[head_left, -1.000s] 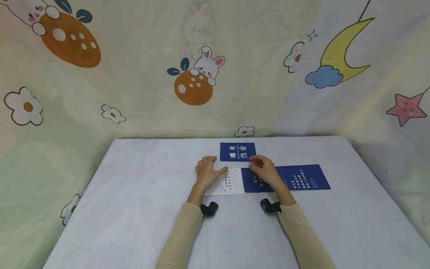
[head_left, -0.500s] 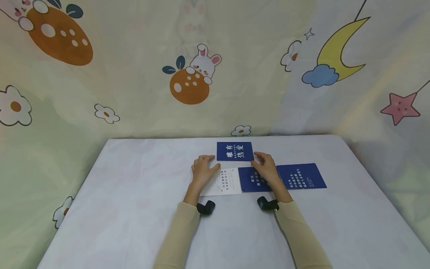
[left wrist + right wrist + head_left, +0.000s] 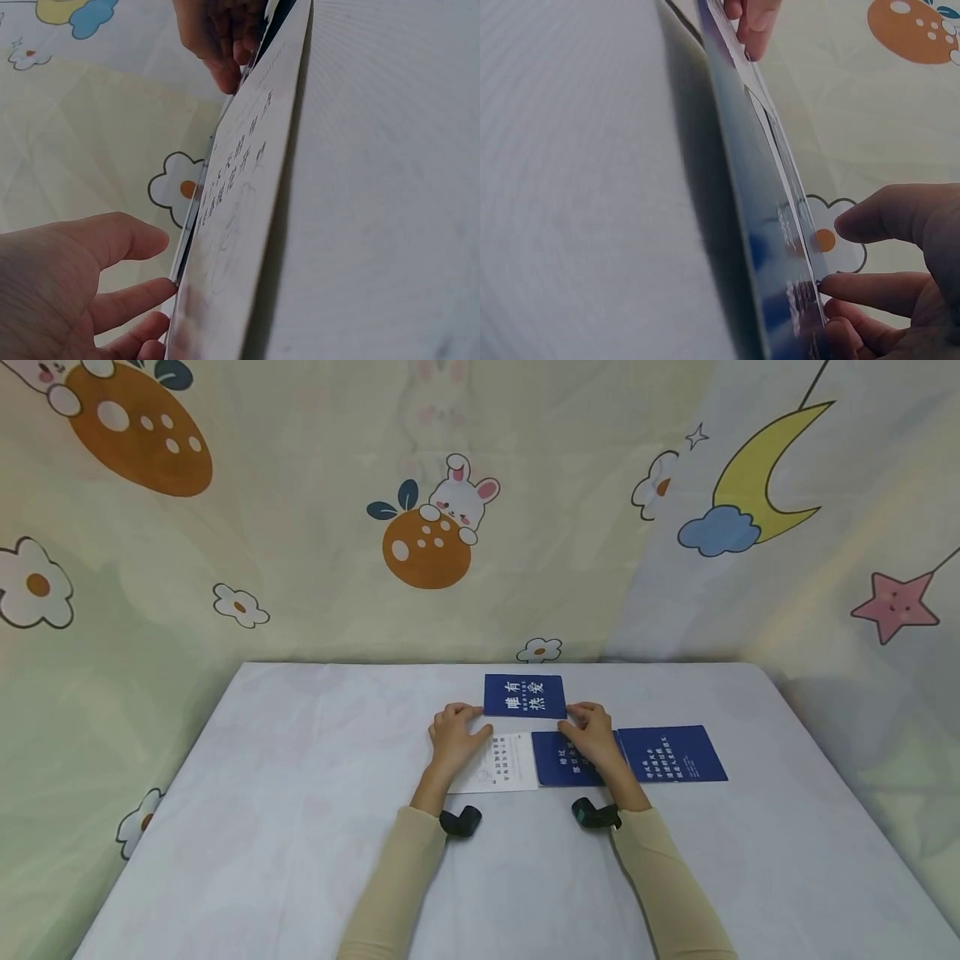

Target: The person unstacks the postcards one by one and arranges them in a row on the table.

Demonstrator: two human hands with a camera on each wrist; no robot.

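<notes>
A blue card (image 3: pixel 523 696) with white characters lies at the far middle of the table. At its lower left corner are the fingertips of my left hand (image 3: pixel 453 739), thumb spread apart. My right hand (image 3: pixel 591 739) has its fingertips right at the lower right edge of the same card. Nearer to me lies a row: a white printed card (image 3: pixel 510 762), partly behind my left hand, then a blue card (image 3: pixel 552 762), half hidden by my right hand, and another blue card (image 3: pixel 678 753). The left wrist view shows the white card (image 3: pixel 236 202) edge-on beside my loosely extended fingers.
The cards lie on a white-covered table (image 3: pixel 300 843). Behind its far edge hangs a cloth backdrop (image 3: pixel 315 527) with cartoon prints. Black wrist cameras (image 3: pixel 461 822) sit on both wrists, below the row of cards.
My right hand's fingertips have shifted from the far blue card's lower corner out to its right edge. My left fingertips have come up to its left corner. The row of cards stays put.
</notes>
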